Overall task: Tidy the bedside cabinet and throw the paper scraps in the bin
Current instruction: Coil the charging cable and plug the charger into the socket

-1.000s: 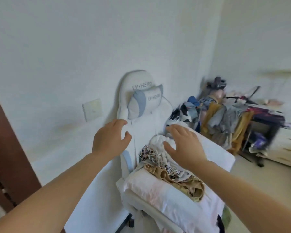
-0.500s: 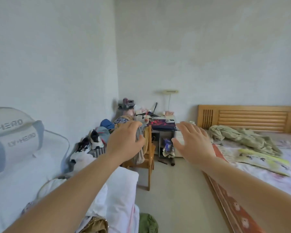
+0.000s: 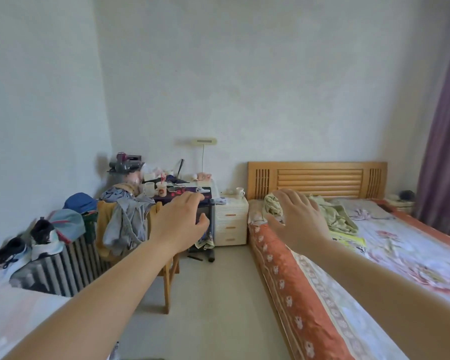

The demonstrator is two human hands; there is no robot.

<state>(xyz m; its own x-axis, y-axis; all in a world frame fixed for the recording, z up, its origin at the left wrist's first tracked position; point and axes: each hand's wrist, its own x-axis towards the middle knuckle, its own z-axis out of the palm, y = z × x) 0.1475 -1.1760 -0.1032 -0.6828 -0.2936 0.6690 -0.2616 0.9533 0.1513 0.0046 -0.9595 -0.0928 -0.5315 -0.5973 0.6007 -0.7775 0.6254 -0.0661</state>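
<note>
The cream bedside cabinet (image 3: pixel 230 222) with three drawers stands at the far wall, between a cluttered dark desk (image 3: pixel 185 193) and the bed's wooden headboard (image 3: pixel 317 179). A white mug (image 3: pixel 240 192) and small pale items rest on its top; paper scraps are too small to tell. My left hand (image 3: pixel 179 224) and my right hand (image 3: pixel 299 216) are stretched out in the air in front of me, fingers apart, holding nothing, far short of the cabinet. No bin is in view.
A bed (image 3: pixel 374 255) with an orange floral cover and crumpled green cloth (image 3: pixel 333 214) fills the right. A wooden chair draped with clothes (image 3: pixel 125 222), a radiator (image 3: pixel 63 266) with shoes and caps on it stand left. Bare floor (image 3: pixel 218 294) runs between them toward the cabinet. A purple curtain (image 3: pixel 444 152) hangs far right.
My view has swung right, from the white gaming chair piled with clothes to the bed and the cabinet. Both hands have stayed raised and empty.
</note>
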